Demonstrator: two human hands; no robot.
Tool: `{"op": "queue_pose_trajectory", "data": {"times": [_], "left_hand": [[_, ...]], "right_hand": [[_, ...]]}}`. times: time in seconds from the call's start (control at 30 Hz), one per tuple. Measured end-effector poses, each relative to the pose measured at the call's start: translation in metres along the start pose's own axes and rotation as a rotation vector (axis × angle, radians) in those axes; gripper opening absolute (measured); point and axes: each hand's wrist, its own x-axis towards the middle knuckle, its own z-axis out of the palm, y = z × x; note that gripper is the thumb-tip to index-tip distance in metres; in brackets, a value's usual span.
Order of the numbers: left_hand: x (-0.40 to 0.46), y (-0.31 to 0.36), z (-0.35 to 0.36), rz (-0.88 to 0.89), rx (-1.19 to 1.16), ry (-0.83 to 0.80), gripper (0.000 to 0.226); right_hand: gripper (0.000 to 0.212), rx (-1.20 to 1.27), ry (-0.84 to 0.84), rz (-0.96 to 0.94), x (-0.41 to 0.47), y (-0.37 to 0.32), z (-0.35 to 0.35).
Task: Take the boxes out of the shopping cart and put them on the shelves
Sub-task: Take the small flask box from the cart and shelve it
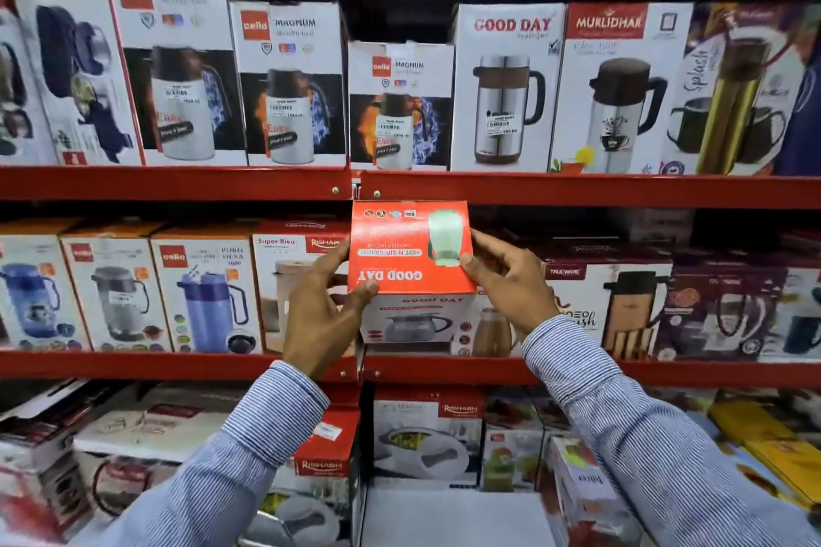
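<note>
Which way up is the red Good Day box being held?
Upside down: the red Good Day box shows inverted lettering and jug picture, gripped by the left hand and right hand.

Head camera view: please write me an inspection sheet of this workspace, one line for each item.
Surface: red metal shelves in three visible tiers, all stocked with boxes.
Job's things: red cardboard Good Day box, printed side upside down, held in front of the middle tier, above a white Good Day jug box.
Clutter: flask and jug cartons in rows; bottom-tier boxes lie less tidy.
Hands: left hand grips the red box's left lower corner; right hand grips its right edge.
Cables: nothing seen.
Surroundings: shopping cart not in view; striped blue shirt sleeves below.
</note>
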Motion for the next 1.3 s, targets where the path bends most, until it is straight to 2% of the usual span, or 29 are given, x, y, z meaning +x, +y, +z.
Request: {"op": "queue_pose_trajectory", "data": {"times": [0.13,0.3,0.4,0.57,0.67,0.83,0.93,1.0,1.1,1.3], "left_hand": [[0.009,-0.017,0.011,-0.015,-0.026,0.002,0.061],[0.031,-0.032,0.02,-0.033,0.028,0.021,0.052],[0.049,-0.034,0.027,-0.045,0.006,0.031,0.047],[0.068,-0.041,0.036,-0.042,0.023,0.016,0.052],[0.074,-0.044,0.043,-0.025,0.121,0.074,0.055],[0.083,-0.044,0.054,0.017,0.236,0.218,0.036],[0.085,-0.045,0.062,0.036,0.248,0.239,0.03],[0.086,-0.046,0.067,0.053,0.293,0.203,0.035],[0.087,-0.049,0.074,-0.01,0.371,0.109,0.051],[0.066,-0.056,0.073,0.051,0.421,-0.003,0.075]], "right_hand": [[0.051,-0.041,-0.037,0.027,0.012,0.014,0.004],[0.084,-0.011,-0.201,0.054,0.025,0.034,0.007],[0.091,-0.062,-0.217,0.031,0.038,0.038,0.005],[0.075,-0.023,-0.106,0.013,0.059,0.046,0.014],[0.07,-0.011,-0.064,0.01,0.07,0.053,0.021],[0.051,-0.041,-0.028,0.032,0.085,0.069,0.028],[0.042,-0.06,-0.031,0.057,0.091,0.076,0.029],[0.042,-0.108,-0.021,0.042,0.094,0.078,0.03],[0.045,-0.205,-0.009,0.024,0.095,0.08,0.032],[0.075,-0.528,-0.111,-0.043,0.071,0.078,0.033]]}}
